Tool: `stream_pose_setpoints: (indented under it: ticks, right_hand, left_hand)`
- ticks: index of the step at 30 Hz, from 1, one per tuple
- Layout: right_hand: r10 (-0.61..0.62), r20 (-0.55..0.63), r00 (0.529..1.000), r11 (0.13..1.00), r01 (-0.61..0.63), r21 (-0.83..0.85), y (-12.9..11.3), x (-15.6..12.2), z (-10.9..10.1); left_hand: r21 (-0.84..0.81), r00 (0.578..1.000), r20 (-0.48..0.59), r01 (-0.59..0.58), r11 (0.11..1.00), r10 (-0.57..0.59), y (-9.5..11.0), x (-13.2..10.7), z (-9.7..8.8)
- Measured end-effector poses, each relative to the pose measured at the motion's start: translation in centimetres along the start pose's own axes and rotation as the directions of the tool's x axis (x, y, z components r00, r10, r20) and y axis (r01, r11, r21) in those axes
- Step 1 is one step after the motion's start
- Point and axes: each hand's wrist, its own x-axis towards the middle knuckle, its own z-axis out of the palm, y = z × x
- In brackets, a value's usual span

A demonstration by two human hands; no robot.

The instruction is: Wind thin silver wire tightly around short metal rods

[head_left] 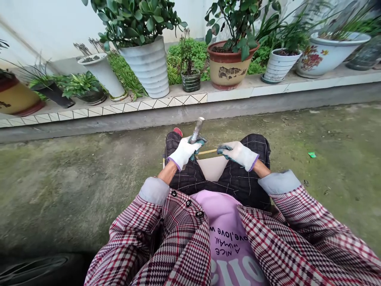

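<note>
I sit with my knees in dark checked trousers ahead of me. My left hand (185,151), in a white work glove, is closed round a grey metal tool (197,129) that points up and away from me. My right hand (238,153), also gloved, is closed on one end of a thin yellowish strip (207,151) that runs across between both hands. The strip's other end meets the left hand near the tool. A pale flat surface (212,167) shows between my knees, below the strip.
A tiled ledge (190,99) crosses the back, carrying several potted plants: a ribbed white pot (149,65), a brown pot (229,69), a flowered bowl (327,55). Mossy concrete ground (74,178) lies all around. A green scrap (312,155) lies at the right.
</note>
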Motion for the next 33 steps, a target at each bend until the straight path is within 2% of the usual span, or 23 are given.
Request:
stream_pose_setpoints:
  ticks: [2, 4, 5, 7, 9, 10, 12, 13, 15, 17, 20, 23, 27, 30, 33]
  right_hand:
    - [-0.022, 0.071, 0.997, 0.995, 0.029, -0.094, -1.2, -0.9, 0.9]
    - [-0.105, 0.157, 0.982, 0.981, 0.128, -0.148, -2.7, -1.9, 1.6]
    - [-0.14, 0.163, 0.977, 0.974, 0.165, -0.154, -3.4, -2.4, 1.6]
    - [-0.156, 0.124, 0.98, 0.982, 0.167, -0.083, -4.1, -3.1, 1.0]
    - [-0.083, 0.028, 0.996, 0.994, 0.081, 0.079, -3.8, -3.1, -0.7]
    - [-0.002, -0.029, 1.0, 0.985, 0.006, 0.17, -3.1, -3.0, -1.8]
    - [0.167, -0.116, 0.979, 0.942, -0.124, 0.313, -1.2, -2.7, -4.3]
    - [0.217, -0.165, 0.962, 0.92, -0.145, 0.364, -0.1, -2.7, -5.6]
    - [0.246, -0.266, 0.932, 0.888, -0.107, 0.446, 1.9, -3.2, -7.6]
    - [0.28, -0.363, 0.889, 0.868, -0.073, 0.491, 3.2, -3.9, -8.8]
    - [0.332, -0.391, 0.858, 0.85, -0.093, 0.518, 3.9, -4.8, -8.9]
    - [0.334, -0.336, 0.881, 0.868, -0.148, 0.474, 3.7, -4.5, -8.1]
    - [0.256, -0.262, 0.93, 0.933, -0.167, 0.318, 3.0, -2.8, -8.3]
    - [0.229, -0.234, 0.945, 0.963, -0.185, 0.194, 2.8, -1.0, -9.4]
    - [0.241, -0.192, 0.951, 0.969, -0.224, 0.105, 3.0, 0.9, -10.3]
  left_hand:
    - [-0.052, 0.997, -0.074, 0.019, 0.998, -0.023, -0.2, 0.5, -0.5]
    - [-0.092, 0.996, -0.076, 0.034, 0.995, -0.041, -0.5, 0.8, -1.0]
    - [-0.137, 0.998, -0.036, 0.044, 0.99, -0.05, -0.6, 0.9, -1.3]
    - [-0.29, 0.992, 0.12, 0.071, 0.954, -0.038, -0.5, 0.9, -1.9]
    - [-0.477, 0.954, 0.297, 0.107, 0.872, 0.045, 0.0, 0.6, -2.8]
    - [-0.561, 0.941, 0.321, 0.097, 0.822, 0.108, 0.4, 0.4, -3.4]
    - [-0.683, 0.942, 0.285, 0.071, 0.727, 0.175, 1.3, 0.1, -4.8]
    - [-0.725, 0.955, 0.236, 0.05, 0.687, 0.18, 1.7, 0.1, -5.6]
    - [-0.776, 0.98, 0.119, -0.009, 0.631, 0.16, 2.4, 0.2, -7.0]
    - [-0.771, 0.989, 0.069, -0.033, 0.636, 0.134, 2.7, 0.4, -7.8]
    - [-0.683, 0.992, 0.068, -0.03, 0.729, 0.104, 2.7, 0.3, -7.4]
    - [-0.536, 0.997, 0.053, -0.026, 0.844, 0.064, 2.6, -0.3, -5.4]
    - [-0.32, 0.999, -0.034, 0.008, 0.947, -0.02, 2.5, -0.2, -3.0]
    - [-0.241, 0.994, -0.071, 0.068, 0.968, -0.088, 2.1, 1.3, -2.2]
    - [-0.242, 0.986, -0.07, 0.132, 0.961, -0.153, 1.3, 3.1, -2.1]
